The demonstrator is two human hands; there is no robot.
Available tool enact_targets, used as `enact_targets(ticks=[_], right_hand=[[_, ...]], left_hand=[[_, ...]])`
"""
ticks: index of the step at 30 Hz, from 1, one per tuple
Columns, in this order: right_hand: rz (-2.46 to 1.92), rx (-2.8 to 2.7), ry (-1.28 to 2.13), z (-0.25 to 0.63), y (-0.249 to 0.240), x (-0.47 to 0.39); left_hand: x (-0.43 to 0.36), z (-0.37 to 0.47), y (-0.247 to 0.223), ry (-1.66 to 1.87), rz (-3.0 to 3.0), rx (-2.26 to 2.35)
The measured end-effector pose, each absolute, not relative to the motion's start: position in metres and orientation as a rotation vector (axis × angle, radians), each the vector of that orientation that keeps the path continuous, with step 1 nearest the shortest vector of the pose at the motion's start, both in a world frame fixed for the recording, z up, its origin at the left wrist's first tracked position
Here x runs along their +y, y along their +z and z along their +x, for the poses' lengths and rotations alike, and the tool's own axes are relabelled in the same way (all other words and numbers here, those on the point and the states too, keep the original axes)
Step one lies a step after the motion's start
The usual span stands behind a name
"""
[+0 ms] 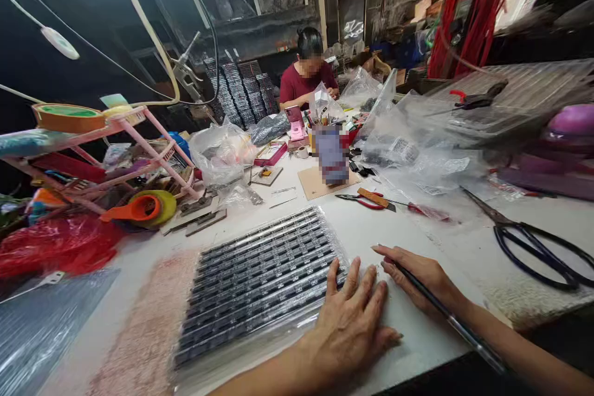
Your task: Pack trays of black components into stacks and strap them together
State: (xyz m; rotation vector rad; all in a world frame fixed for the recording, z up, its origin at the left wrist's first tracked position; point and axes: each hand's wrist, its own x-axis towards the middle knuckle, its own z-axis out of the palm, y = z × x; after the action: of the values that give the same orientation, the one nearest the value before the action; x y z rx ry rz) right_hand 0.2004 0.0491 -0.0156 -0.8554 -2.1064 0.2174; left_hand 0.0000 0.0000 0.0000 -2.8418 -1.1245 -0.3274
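A flat tray of dark parts in rows (260,272), covered in clear plastic film, lies on the white table in front of me. My left hand (350,315) rests at its right edge, fingers spread, fingertips on the film and the tabletop. Just right of it, my right hand (420,278) is closed around a slim black pen-like tool (434,302), whose shaft slants back toward my forearm. Its exact kind does not show. Some tiny specks lie on the table by the right fingertips.
Large scissors (533,241) lie at right. Pliers (364,200) and a wooden-handled blade (375,198) are beyond my hands. A pink rack (153,136) stands left, clear plastic bags (417,154) at back right. Another person (306,74) sits across the table.
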Motion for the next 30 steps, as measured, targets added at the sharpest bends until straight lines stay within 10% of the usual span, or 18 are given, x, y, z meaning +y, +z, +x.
enact_targets(ticks=[30], right_hand=[[-1.214,-1.87,0.963,0.21,0.012,0.051]], left_hand=[[0.005,0.003,0.001,-0.375,-2.885,-1.136]])
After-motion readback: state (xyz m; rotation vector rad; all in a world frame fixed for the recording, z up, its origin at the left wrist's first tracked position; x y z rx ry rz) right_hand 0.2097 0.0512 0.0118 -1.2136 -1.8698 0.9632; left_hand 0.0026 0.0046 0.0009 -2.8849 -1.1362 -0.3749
